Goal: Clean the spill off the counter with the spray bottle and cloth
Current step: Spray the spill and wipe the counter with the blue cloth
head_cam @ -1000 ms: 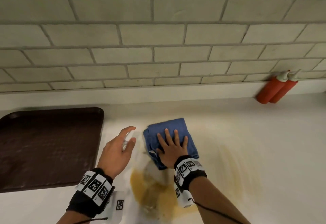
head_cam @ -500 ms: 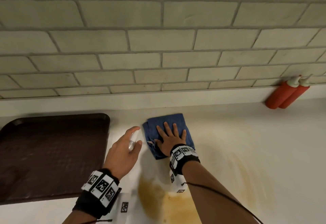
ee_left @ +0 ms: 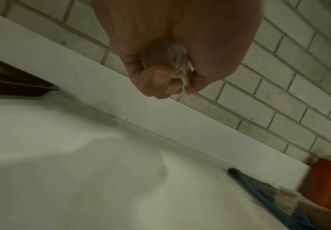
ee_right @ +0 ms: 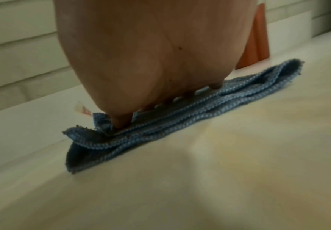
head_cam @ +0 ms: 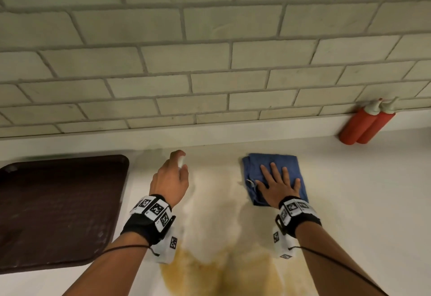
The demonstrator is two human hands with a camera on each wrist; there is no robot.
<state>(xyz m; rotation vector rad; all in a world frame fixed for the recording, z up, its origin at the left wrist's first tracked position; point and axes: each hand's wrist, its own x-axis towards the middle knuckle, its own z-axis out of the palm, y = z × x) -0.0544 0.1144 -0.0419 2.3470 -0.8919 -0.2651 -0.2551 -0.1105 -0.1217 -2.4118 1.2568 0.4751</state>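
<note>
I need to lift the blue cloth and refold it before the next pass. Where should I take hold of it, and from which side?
Judging by its pose, pinch the loose raised corner of the blue cloth at its left edge, coming from the left. The folded layers gape there beside the thumb of the right hand, which presses flat on top. Elsewhere the cloth lies flush on the counter.
</note>
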